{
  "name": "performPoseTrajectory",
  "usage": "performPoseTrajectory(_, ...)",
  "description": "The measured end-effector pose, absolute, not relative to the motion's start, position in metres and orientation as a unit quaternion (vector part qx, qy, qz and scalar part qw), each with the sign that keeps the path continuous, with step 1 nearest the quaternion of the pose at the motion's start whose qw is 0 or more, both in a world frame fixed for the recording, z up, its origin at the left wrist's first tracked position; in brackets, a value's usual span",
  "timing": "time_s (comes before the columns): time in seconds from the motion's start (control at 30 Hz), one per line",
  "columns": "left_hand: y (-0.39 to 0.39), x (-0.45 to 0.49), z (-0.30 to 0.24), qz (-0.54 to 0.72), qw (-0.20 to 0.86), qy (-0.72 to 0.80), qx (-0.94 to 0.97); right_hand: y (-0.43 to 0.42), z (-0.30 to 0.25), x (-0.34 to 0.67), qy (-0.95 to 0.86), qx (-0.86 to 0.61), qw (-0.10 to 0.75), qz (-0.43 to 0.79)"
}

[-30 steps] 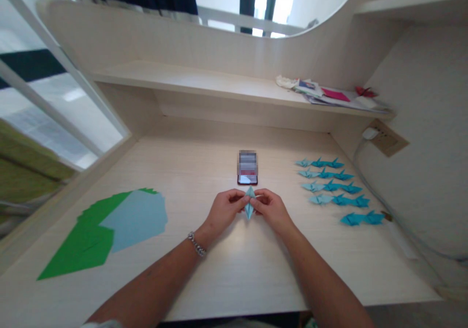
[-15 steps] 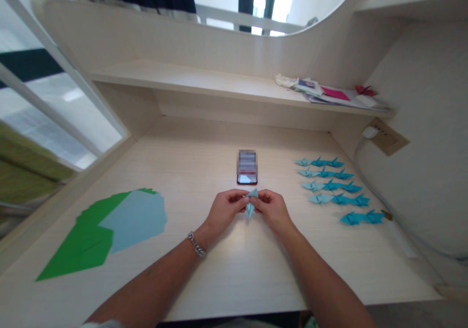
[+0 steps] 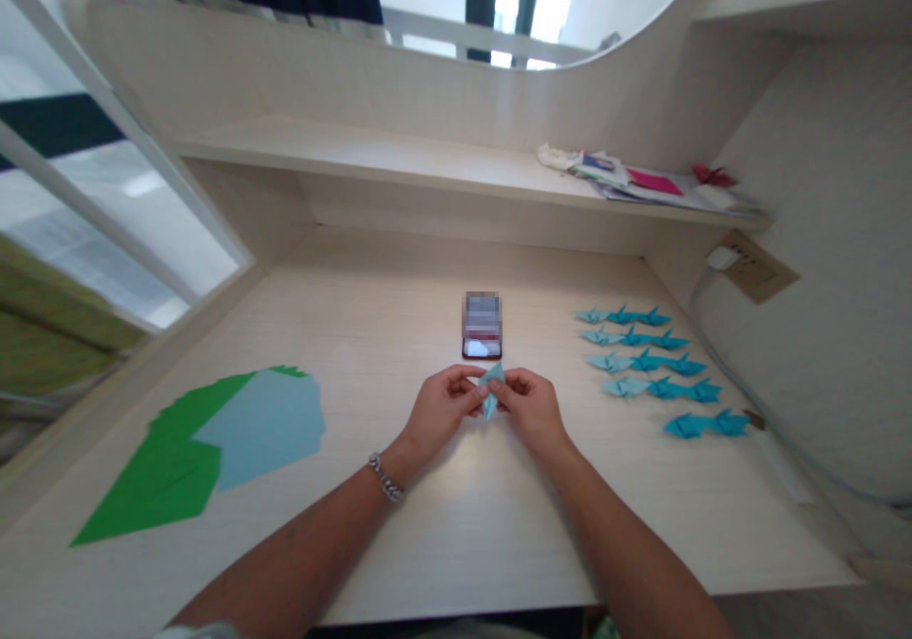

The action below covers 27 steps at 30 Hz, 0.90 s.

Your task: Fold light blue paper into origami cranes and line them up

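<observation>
Pinched between both hands is a small light-blue folded origami paper [image 3: 491, 376], pointed at top and bottom. My left hand [image 3: 443, 404] grips its left side with thumb and fingers, and a bracelet circles that wrist. On the other side, my right hand [image 3: 531, 405] holds the paper the same way, its thumb pressed on the front. The thumbs nearly meet at the middle and hide part of the folds. Just beyond the fingertips lies a phone [image 3: 483, 326] with a blurred screen.
Rows of blue paper cranes [image 3: 645, 362] stand at the right. Green sheets [image 3: 163, 463] and light-blue sheets [image 3: 275, 430] lie fanned at the left. A shelf [image 3: 399, 159] crosses the back, with papers [image 3: 652, 183] on it. A cable [image 3: 748, 402] runs along the right wall.
The thumbs have shifted slightly on the folded paper, and it tilts a little more to the right. Everything else stays in place.
</observation>
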<state>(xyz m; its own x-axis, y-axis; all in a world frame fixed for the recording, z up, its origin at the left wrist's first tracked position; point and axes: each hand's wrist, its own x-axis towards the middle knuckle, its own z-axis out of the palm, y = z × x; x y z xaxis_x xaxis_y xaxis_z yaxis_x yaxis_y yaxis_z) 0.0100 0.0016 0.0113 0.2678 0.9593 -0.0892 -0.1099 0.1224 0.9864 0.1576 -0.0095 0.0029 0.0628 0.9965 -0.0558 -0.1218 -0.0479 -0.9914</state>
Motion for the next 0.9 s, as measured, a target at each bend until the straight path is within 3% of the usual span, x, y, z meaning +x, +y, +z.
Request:
performPoseTrajectory(0.17, -0.0025, 0.0123, 0.0142, 0.435, 0.660, 0.388, 0.474, -0.0113, 0.0090, 0.1575, -0.456, -0.521, 0.543, 0.476)
performPoseTrajectory(0.9, -0.0041, 0.0153, 0.0170, 0.427, 0.654, 0.397, 0.483, -0.0150, 0.0114, 0.1538, -0.485, -0.550, 0.563, 0.381)
